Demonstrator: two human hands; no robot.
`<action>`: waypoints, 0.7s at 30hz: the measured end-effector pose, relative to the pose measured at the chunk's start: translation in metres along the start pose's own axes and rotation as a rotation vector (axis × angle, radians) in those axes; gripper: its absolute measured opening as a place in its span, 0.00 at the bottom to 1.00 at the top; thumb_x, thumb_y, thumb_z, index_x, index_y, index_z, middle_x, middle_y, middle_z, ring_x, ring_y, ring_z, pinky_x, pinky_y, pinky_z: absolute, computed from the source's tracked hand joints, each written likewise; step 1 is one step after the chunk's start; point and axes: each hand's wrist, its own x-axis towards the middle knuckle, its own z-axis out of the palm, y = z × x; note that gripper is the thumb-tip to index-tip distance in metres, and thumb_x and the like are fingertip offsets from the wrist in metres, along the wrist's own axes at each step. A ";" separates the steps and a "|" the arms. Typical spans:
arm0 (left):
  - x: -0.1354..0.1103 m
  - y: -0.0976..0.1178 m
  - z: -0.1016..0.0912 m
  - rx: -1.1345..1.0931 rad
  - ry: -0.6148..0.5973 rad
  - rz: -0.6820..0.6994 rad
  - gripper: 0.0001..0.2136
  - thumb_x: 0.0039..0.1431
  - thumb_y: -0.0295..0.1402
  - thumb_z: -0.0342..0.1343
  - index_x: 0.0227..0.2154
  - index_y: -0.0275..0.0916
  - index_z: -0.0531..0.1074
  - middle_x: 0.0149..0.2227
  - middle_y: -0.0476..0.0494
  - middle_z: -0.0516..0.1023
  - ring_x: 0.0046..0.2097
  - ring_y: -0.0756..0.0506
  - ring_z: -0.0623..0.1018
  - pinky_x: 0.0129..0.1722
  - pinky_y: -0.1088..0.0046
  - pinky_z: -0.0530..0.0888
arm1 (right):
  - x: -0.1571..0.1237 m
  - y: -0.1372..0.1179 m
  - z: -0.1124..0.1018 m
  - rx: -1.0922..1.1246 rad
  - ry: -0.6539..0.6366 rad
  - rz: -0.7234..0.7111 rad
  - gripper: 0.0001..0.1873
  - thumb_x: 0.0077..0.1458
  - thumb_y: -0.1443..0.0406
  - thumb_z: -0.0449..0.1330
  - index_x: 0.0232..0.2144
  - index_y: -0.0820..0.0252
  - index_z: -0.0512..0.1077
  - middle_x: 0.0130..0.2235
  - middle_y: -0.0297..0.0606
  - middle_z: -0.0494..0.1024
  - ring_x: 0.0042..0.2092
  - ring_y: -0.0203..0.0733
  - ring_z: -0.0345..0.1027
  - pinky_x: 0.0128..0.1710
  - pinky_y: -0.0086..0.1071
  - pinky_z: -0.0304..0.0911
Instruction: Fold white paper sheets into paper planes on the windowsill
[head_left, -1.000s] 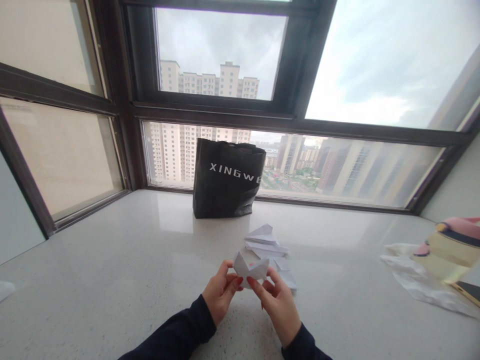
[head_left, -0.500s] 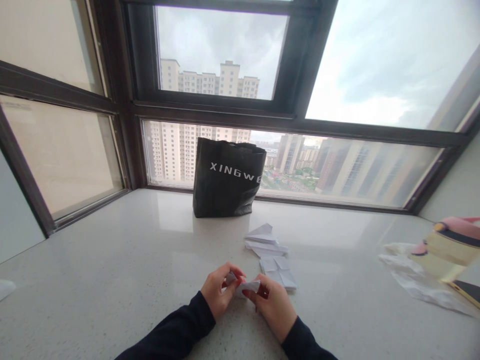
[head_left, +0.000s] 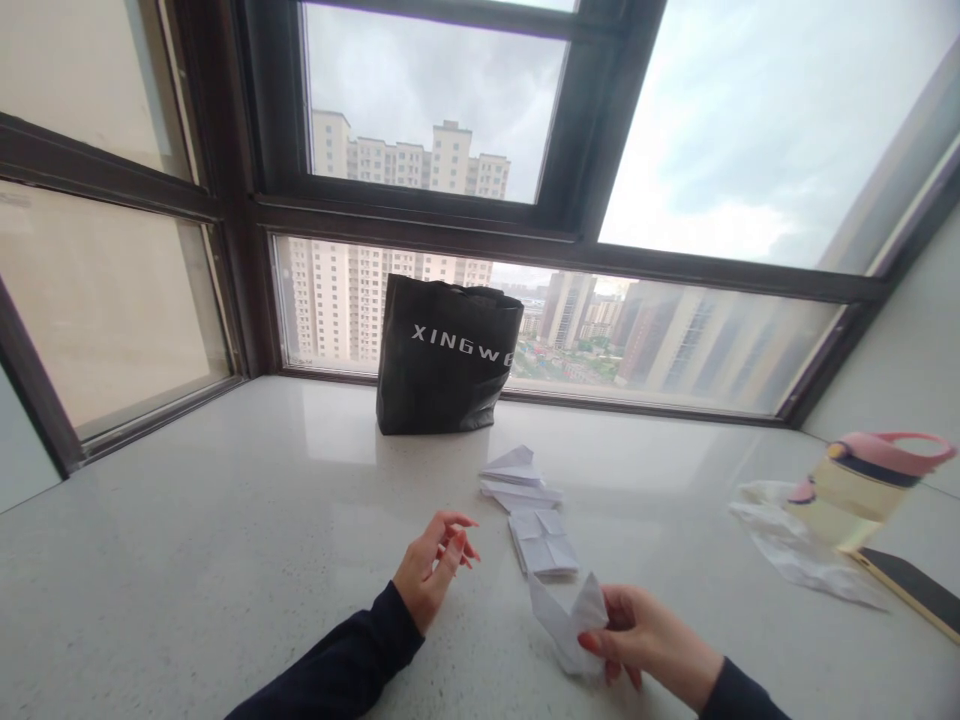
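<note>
My right hand pinches a folded white paper boat low over the pale stone counter, at the lower right of centre. Left of it, my left hand hovers with loosely curled, parted fingers and holds nothing. Just beyond the boat lies a flat folded white paper. Farther back sits a small pile of folded paper shapes.
A black bag printed XINGWE stands against the window at the back. At the right stand a pink-lidded bottle, crumpled clear plastic and a dark flat object. Window frames border the counter at back and left.
Both hands held the paper boat together before; now my left hand has let go and my right hand has carried the boat down and to the right. The camera turned slightly right.
</note>
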 end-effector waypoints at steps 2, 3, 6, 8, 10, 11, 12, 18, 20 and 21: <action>-0.001 0.000 0.000 0.022 -0.017 0.021 0.17 0.55 0.45 0.40 0.36 0.36 0.63 0.24 0.47 0.70 0.27 0.50 0.70 0.25 0.76 0.65 | 0.003 -0.001 -0.007 -0.034 -0.004 0.047 0.15 0.34 0.59 0.62 0.22 0.66 0.67 0.18 0.34 0.70 0.19 0.35 0.65 0.13 0.21 0.55; -0.001 0.000 0.000 0.032 -0.023 0.029 0.17 0.55 0.45 0.40 0.36 0.36 0.63 0.23 0.47 0.70 0.27 0.50 0.70 0.26 0.76 0.65 | 0.006 -0.003 -0.009 -0.051 -0.009 0.076 0.16 0.33 0.58 0.63 0.22 0.66 0.67 0.18 0.34 0.70 0.19 0.35 0.65 0.13 0.21 0.55; -0.001 -0.002 -0.001 0.061 -0.041 0.046 0.16 0.56 0.43 0.39 0.36 0.36 0.63 0.22 0.47 0.70 0.27 0.50 0.71 0.26 0.76 0.65 | 0.013 -0.006 -0.009 -0.114 -0.038 0.143 0.19 0.30 0.55 0.62 0.20 0.66 0.66 0.16 0.32 0.68 0.18 0.34 0.64 0.13 0.22 0.54; 0.000 -0.003 -0.002 0.071 -0.049 0.054 0.15 0.56 0.42 0.39 0.36 0.36 0.63 0.22 0.47 0.71 0.26 0.50 0.71 0.26 0.76 0.65 | 0.016 -0.004 -0.009 -0.164 -0.038 0.160 0.20 0.30 0.54 0.61 0.20 0.65 0.64 0.15 0.31 0.67 0.17 0.33 0.63 0.12 0.22 0.53; 0.000 -0.004 -0.002 0.077 -0.052 0.059 0.15 0.57 0.41 0.39 0.35 0.36 0.63 0.22 0.47 0.70 0.26 0.50 0.71 0.26 0.76 0.65 | 0.017 0.001 -0.009 -0.202 -0.008 0.173 0.20 0.31 0.53 0.61 0.20 0.63 0.61 0.15 0.30 0.67 0.17 0.33 0.63 0.12 0.22 0.52; 0.000 -0.004 -0.002 0.080 -0.051 0.060 0.15 0.57 0.41 0.39 0.35 0.36 0.63 0.22 0.47 0.70 0.26 0.50 0.71 0.26 0.76 0.65 | 0.017 0.004 -0.009 -0.213 0.018 0.180 0.21 0.30 0.53 0.60 0.21 0.62 0.59 0.15 0.29 0.67 0.17 0.33 0.62 0.12 0.22 0.51; 0.000 -0.004 -0.002 0.082 -0.053 0.060 0.14 0.57 0.41 0.39 0.35 0.36 0.63 0.22 0.47 0.70 0.27 0.50 0.71 0.26 0.76 0.65 | 0.017 0.006 -0.009 -0.219 0.045 0.185 0.22 0.30 0.53 0.60 0.21 0.61 0.57 0.14 0.28 0.66 0.16 0.33 0.62 0.12 0.21 0.50; -0.001 -0.001 -0.001 0.081 -0.052 0.053 0.14 0.57 0.40 0.39 0.35 0.35 0.63 0.22 0.48 0.70 0.26 0.50 0.71 0.26 0.76 0.64 | 0.015 0.011 -0.005 -0.222 0.191 0.162 0.26 0.31 0.53 0.59 0.26 0.56 0.48 0.14 0.22 0.64 0.14 0.31 0.59 0.10 0.20 0.48; -0.001 0.000 -0.001 0.074 -0.049 0.051 0.14 0.57 0.40 0.39 0.34 0.35 0.63 0.21 0.48 0.69 0.26 0.50 0.71 0.26 0.77 0.64 | 0.014 0.009 -0.004 -0.230 0.191 0.150 0.26 0.33 0.55 0.59 0.29 0.56 0.48 0.15 0.22 0.65 0.14 0.32 0.60 0.11 0.21 0.49; -0.001 0.000 0.000 0.070 -0.048 0.049 0.14 0.57 0.40 0.39 0.34 0.35 0.63 0.21 0.48 0.69 0.26 0.50 0.71 0.26 0.77 0.64 | 0.013 0.008 -0.004 -0.234 0.185 0.143 0.25 0.34 0.55 0.59 0.29 0.56 0.47 0.15 0.22 0.65 0.14 0.32 0.60 0.11 0.21 0.50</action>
